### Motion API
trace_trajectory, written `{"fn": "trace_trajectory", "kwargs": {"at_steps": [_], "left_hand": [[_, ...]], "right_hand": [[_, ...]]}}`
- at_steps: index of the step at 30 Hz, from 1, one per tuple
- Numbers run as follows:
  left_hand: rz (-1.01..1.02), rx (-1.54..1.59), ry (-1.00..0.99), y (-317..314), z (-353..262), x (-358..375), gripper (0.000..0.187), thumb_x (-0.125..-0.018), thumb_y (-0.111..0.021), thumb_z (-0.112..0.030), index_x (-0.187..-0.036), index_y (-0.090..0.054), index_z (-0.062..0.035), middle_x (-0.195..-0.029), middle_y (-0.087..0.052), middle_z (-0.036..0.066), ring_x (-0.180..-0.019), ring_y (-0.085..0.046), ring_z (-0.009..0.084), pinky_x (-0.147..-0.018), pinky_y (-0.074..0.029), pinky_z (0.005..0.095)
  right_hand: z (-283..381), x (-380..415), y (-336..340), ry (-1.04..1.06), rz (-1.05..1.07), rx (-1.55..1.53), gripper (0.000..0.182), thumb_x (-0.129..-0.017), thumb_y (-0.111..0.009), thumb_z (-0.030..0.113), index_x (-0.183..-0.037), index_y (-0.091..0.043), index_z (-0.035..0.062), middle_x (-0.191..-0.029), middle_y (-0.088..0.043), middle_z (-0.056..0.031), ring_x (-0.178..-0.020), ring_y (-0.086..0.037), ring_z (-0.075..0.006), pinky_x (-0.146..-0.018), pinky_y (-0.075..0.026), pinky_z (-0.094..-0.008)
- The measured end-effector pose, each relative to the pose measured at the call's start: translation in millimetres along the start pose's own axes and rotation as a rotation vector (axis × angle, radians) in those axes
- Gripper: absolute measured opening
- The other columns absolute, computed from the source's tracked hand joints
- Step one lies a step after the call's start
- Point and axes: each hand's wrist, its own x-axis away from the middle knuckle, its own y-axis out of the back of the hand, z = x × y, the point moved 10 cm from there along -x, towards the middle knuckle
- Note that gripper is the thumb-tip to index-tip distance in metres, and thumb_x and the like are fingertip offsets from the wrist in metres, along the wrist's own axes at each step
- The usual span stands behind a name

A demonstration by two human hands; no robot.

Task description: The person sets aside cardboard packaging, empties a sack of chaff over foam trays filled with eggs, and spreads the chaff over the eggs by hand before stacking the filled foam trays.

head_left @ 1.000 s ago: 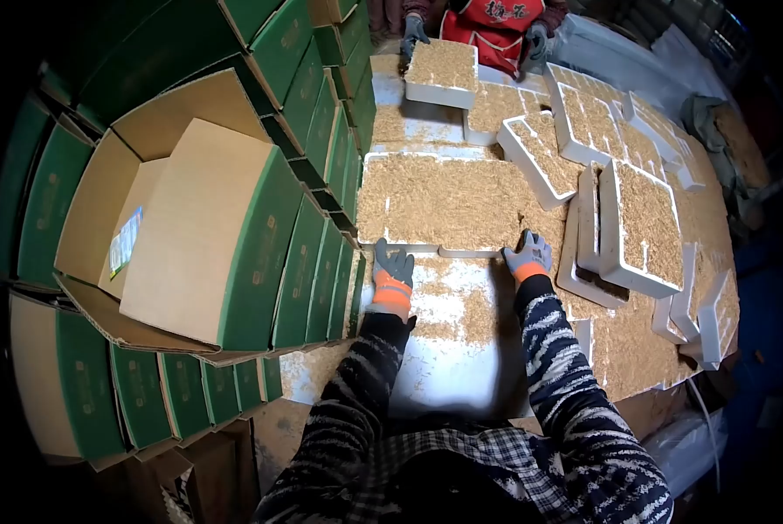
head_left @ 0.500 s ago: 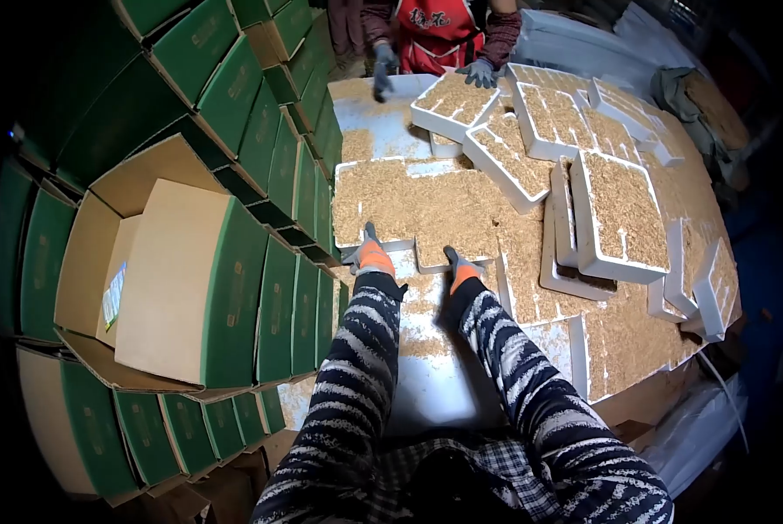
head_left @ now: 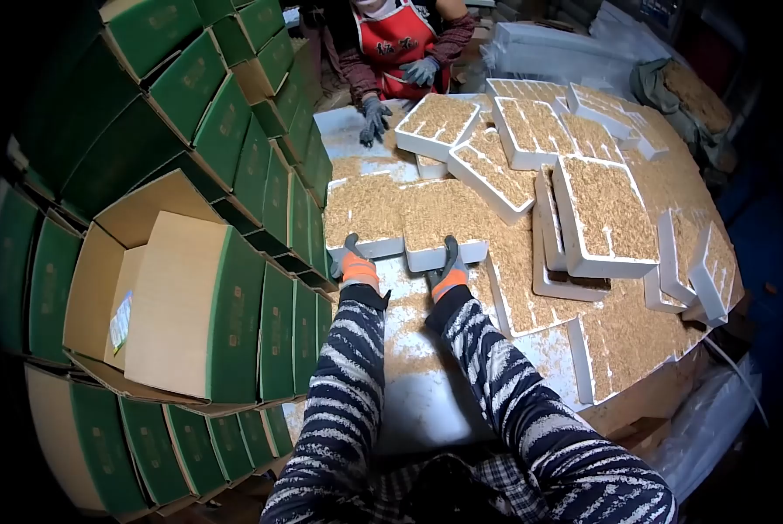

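In the head view, two white foam trays filled with brown, crumbly material sit side by side before me. My left hand (head_left: 356, 264), in a grey and orange glove, grips the front edge of the left tray (head_left: 362, 208), its thumb on top. The front edge of the right tray (head_left: 444, 214) is held by my gloved right hand (head_left: 448, 267) in the same way. Fingers below both rims are partly hidden. Loose brown crumbs lie on the pale table (head_left: 426, 397) between my forearms.
An open carton (head_left: 138, 196) and stacked green boxes (head_left: 278, 327) stand at my left. More filled trays (head_left: 605, 210) are piled at the right, some tilted. Across the table stands a co-worker in a red apron (head_left: 391, 48), with gloved hands.
The right tray and my right hand have shifted slightly left, and the two trays now line up more closely. The co-worker's hand has left the far tray. The camera view has shifted somewhat.
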Motion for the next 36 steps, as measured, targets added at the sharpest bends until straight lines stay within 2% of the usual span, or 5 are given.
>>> {"fn": "trace_trajectory", "kwargs": {"at_steps": [4, 18, 23, 27, 36], "left_hand": [[-0.245, -0.172, -0.129, -77, -47, 180, 0.063, -0.088, -0.062, -0.041, -0.140, -0.036, -0.0153, -0.118, -0.051, 0.014, -0.105, -0.050, 0.0329, -0.092, -0.043, 0.0464], [0.339, 0.113, 0.069, -117, -33, 191, 0.053, -0.090, -0.045, -0.047, -0.126, -0.051, -0.0096, -0.128, -0.057, 0.010, -0.118, -0.051, 0.0330, -0.101, -0.037, 0.0480], [0.323, 0.240, 0.175, -100, 6, 229, 0.052, -0.087, -0.054, -0.049, -0.119, -0.051, -0.0077, -0.112, -0.059, 0.011, -0.109, -0.053, 0.0327, -0.092, -0.043, 0.0469], [0.288, -1.154, -0.817, -45, 5, 338, 0.070, -0.079, -0.072, -0.017, -0.135, -0.032, -0.0077, -0.116, -0.054, 0.017, -0.111, -0.053, 0.0272, -0.093, -0.046, 0.0399], [0.361, -0.404, -0.008, 49, 74, 507, 0.055, -0.090, -0.058, -0.035, -0.136, -0.041, -0.0091, -0.135, -0.049, 0.013, -0.121, -0.052, 0.0327, -0.100, -0.045, 0.0476]], "right_hand": [[4, -38, -17, -0.120, 0.052, 0.072, 0.041, -0.077, -0.077, 0.028, -0.110, -0.060, 0.0136, -0.095, -0.063, -0.0079, -0.084, -0.062, -0.0264, -0.067, -0.054, -0.0454], [80, 80, 32, 0.151, 0.023, 0.288, 0.025, -0.078, -0.074, 0.033, -0.094, -0.063, 0.0170, -0.078, -0.057, -0.0004, -0.064, -0.058, -0.0160, -0.050, -0.047, -0.0315], [115, 110, 76, 0.069, 0.073, 0.355, 0.038, -0.084, -0.066, 0.029, -0.117, -0.055, 0.0129, -0.103, -0.063, -0.0071, -0.097, -0.063, -0.0244, -0.074, -0.056, -0.0386], [148, 187, 131, -0.087, 0.191, 0.282, 0.040, -0.092, -0.058, 0.018, -0.129, -0.043, 0.0102, -0.123, -0.055, -0.0155, -0.110, -0.058, -0.0302, -0.086, -0.055, -0.0430], [241, 299, 298, -0.139, 0.220, 0.164, 0.035, -0.094, -0.051, 0.014, -0.127, -0.045, 0.0032, -0.130, -0.054, -0.0164, -0.116, -0.057, -0.0285, -0.100, -0.046, -0.0425]]}}
